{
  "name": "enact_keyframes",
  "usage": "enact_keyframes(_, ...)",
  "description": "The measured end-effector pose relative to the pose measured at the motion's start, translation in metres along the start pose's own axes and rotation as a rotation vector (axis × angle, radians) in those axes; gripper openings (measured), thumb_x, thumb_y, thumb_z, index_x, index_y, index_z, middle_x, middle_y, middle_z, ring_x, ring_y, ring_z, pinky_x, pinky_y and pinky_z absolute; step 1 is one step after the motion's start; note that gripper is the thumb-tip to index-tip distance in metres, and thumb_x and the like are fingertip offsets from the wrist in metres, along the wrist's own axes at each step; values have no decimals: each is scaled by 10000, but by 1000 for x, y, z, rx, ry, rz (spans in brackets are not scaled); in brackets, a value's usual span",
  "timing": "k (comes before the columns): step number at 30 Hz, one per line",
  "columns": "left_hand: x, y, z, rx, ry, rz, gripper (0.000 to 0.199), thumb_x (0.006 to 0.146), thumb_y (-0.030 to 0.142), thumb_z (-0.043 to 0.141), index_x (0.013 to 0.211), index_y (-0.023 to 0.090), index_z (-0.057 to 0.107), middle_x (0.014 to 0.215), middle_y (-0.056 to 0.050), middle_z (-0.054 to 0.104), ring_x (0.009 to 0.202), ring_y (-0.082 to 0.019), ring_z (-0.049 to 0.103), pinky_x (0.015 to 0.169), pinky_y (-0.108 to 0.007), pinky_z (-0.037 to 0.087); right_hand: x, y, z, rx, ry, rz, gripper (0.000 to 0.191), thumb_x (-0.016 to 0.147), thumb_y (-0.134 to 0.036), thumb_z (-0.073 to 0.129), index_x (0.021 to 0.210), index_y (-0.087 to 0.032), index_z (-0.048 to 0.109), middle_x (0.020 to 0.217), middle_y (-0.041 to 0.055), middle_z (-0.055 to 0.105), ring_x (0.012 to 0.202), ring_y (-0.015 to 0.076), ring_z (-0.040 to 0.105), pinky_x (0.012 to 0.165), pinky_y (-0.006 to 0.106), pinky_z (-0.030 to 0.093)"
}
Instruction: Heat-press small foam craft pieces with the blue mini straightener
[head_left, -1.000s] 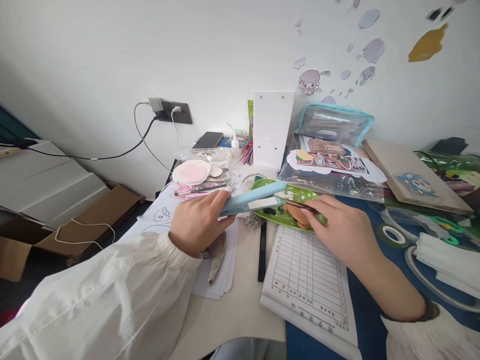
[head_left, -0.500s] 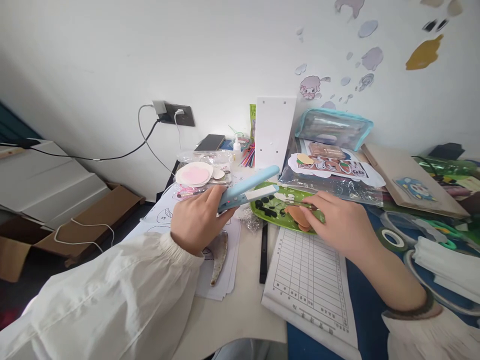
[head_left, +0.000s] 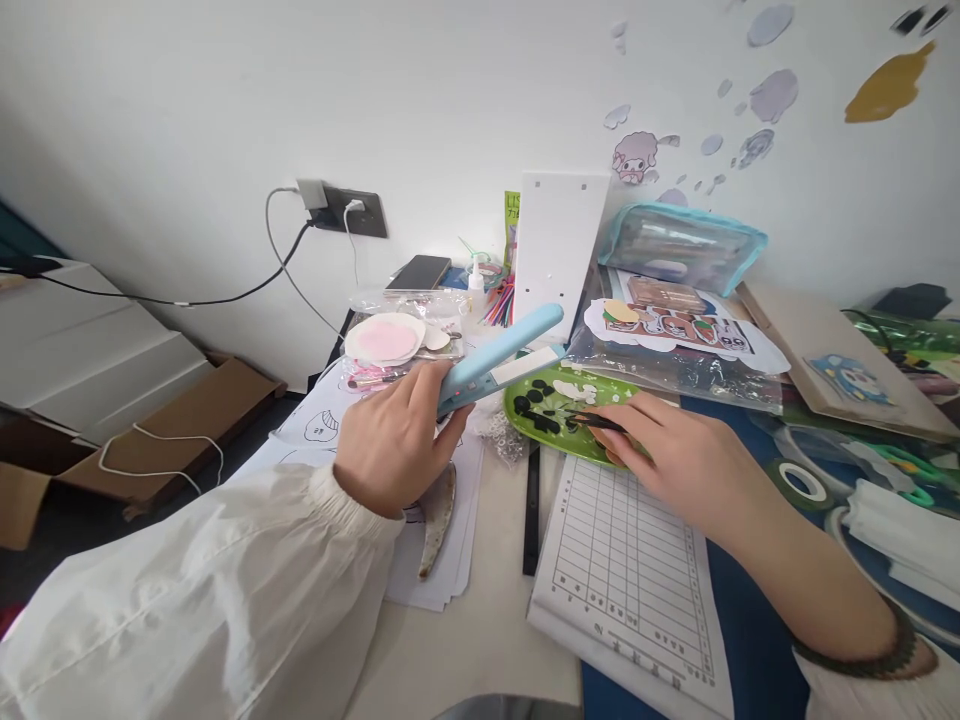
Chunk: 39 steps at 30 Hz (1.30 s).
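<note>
My left hand [head_left: 397,435] is wrapped round a light blue hair straightener [head_left: 501,352], whose plates stand apart and point up to the right. In my right hand [head_left: 675,440] are dark tweezers [head_left: 600,422], held over a green tray [head_left: 568,438]. Their tips are near the small black pieces [head_left: 534,396] lying there; whether they grip one is too small to tell. White pieces [head_left: 576,390] lie farther back on the tray. An orange-brown piece is mostly hidden under my right hand.
A printed form pad [head_left: 626,570] lies in front of the tray. Drawn paper sheets [head_left: 459,560] and a curved, speckled piece [head_left: 437,525] are under my left hand. A bag of small rings [head_left: 504,440] sits between. Green tape [head_left: 801,483] is at the right.
My right hand has shifted, and the tweezers now reach farther left over the tray, covering more of the orange-brown piece. The left hand keeps the straightener parted. The view has shifted slightly.
</note>
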<state>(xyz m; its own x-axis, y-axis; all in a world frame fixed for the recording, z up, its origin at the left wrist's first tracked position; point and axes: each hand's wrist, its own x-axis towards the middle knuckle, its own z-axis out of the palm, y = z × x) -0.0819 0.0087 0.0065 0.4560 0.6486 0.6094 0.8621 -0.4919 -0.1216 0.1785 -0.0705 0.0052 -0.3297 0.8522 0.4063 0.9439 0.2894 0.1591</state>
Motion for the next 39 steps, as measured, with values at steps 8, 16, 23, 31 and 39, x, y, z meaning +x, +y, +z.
enact_keyframes(8,0,1,0,-6,-17,13,287,862,366,514,1065,165,486,795,-40,675,649,-218,654,476,-293,339,3,-3,2,-139,93,-107,206,906,-176,474,1004,-143,652,842,45,664,585,145,591,451,285,359)
enact_keyframes(16,0,1,-2,-20,-51,8,282,867,379,495,1059,172,485,803,-46,676,674,-219,658,485,-291,343,5,-4,3,-183,89,-168,201,891,-86,462,989,-107,637,836,57,651,654,146,604,487,274,393)
enact_keyframes(23,1,3,-2,-31,-37,9,249,864,367,505,1024,176,491,779,-41,677,661,-214,655,468,-287,319,6,-5,5,-203,87,-174,188,876,-83,488,989,-96,638,804,49,644,661,147,608,486,274,389)
enact_keyframes(31,0,3,-1,-46,-41,15,245,860,357,508,1029,180,489,805,-36,682,678,-211,661,472,-287,332,9,-7,5,-205,116,-165,182,890,-97,464,945,-112,637,785,42,647,666,144,609,492,279,368)
enact_keyframes(39,1,3,-1,-49,-54,12,213,856,348,509,999,190,500,790,-23,677,665,-205,656,467,-286,324,8,-7,-1,-216,189,-146,183,904,-161,485,910,-121,663,780,49,666,582,133,574,478,277,359)
